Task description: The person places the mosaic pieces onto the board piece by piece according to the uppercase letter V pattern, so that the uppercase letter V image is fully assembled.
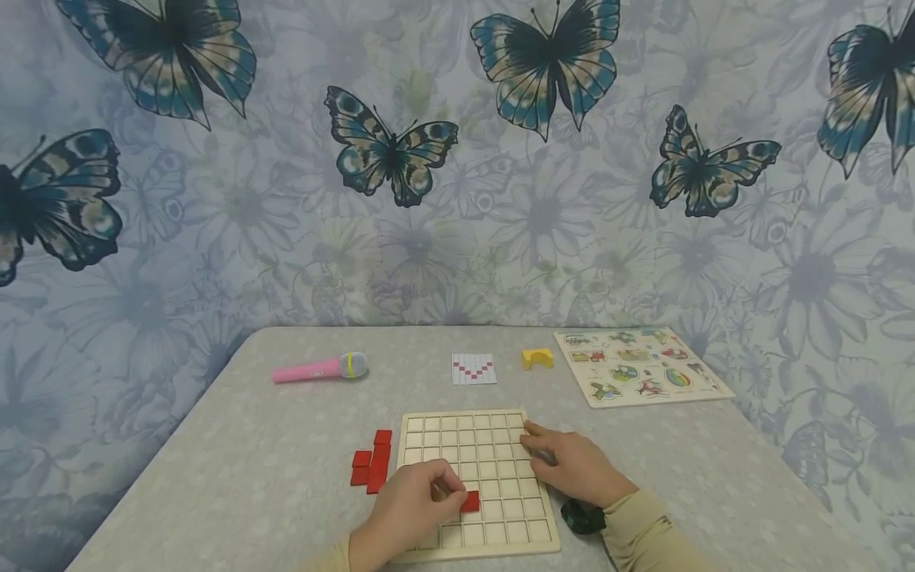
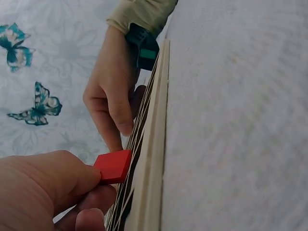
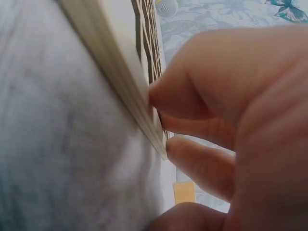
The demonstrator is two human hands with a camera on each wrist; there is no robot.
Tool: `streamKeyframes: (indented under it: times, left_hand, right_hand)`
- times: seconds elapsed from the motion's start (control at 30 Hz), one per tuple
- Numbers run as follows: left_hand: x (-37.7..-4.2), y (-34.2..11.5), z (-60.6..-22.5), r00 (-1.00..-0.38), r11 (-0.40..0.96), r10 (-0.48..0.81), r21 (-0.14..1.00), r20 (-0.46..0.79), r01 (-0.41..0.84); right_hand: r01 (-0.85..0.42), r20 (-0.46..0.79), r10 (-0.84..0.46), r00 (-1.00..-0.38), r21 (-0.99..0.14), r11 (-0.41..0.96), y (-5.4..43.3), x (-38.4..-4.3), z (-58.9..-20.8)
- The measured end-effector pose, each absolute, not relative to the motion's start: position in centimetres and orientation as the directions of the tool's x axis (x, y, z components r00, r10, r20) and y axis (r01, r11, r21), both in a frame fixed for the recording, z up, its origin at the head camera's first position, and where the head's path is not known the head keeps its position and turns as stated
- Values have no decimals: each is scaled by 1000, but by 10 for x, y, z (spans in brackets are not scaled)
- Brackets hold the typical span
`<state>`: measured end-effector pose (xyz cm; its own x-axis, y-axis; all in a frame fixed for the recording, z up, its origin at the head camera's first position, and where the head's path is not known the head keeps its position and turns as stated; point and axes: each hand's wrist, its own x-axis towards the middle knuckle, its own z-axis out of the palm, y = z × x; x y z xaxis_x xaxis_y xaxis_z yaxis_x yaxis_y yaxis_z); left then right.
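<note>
A pale wooden grid board [image 1: 500, 531] with square cells lies in front of me. My left hand [image 1: 409, 502] is over its lower left part and pinches a red square tile [image 1: 471, 501] between thumb and fingers. In the left wrist view the tile [image 2: 112, 166] is tilted close to the board's cells; I cannot tell whether it touches them. My right hand [image 1: 575, 467] rests at the board's right edge, its fingertips touching the rim [image 3: 130, 103]. Several more red tiles [image 1: 379, 469] lie just left of the board.
Behind the board lie a pink toy microphone [image 1: 310, 371], a small pattern card [image 1: 473, 369] with a pink V of squares, and a yellow arch block [image 1: 538, 359]. A picture puzzle board [image 1: 639, 369] lies at the back right. The butterfly-patterned wall stands behind the table [image 1: 236, 445].
</note>
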<state>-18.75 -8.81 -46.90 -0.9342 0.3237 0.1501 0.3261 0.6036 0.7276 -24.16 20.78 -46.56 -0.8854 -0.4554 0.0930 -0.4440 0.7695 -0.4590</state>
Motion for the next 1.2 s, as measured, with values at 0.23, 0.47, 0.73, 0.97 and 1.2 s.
streamKeyframes:
  times: [0.23, 0.47, 0.73, 0.97, 1.2]
  left_hand:
    - [-187, -89, -469, -925, 586, 340, 731, 167, 348]
    - [-187, -89, -469, -920, 592, 357, 723, 159, 355]
    - [-185, -88, -467, -919, 572, 360, 740, 160, 353]
    - [-188, -86, -468, -928, 609, 350, 720, 131, 332]
    - [-188, -84, -468, -941, 631, 318, 713, 120, 305]
  right_hand:
    - [-448, 99, -460, -883, -472, 759, 207, -240, -464]
    - [-454, 100, -466, -879, -475, 754, 206, -239, -462]
    - [-456, 99, -467, -879, -461, 761, 207, -239, -463]
    - [-463, 106, -471, -876, -457, 759, 208, -239, -464]
    - [-466, 111, -471, -875, -451, 761, 208, -240, -464]
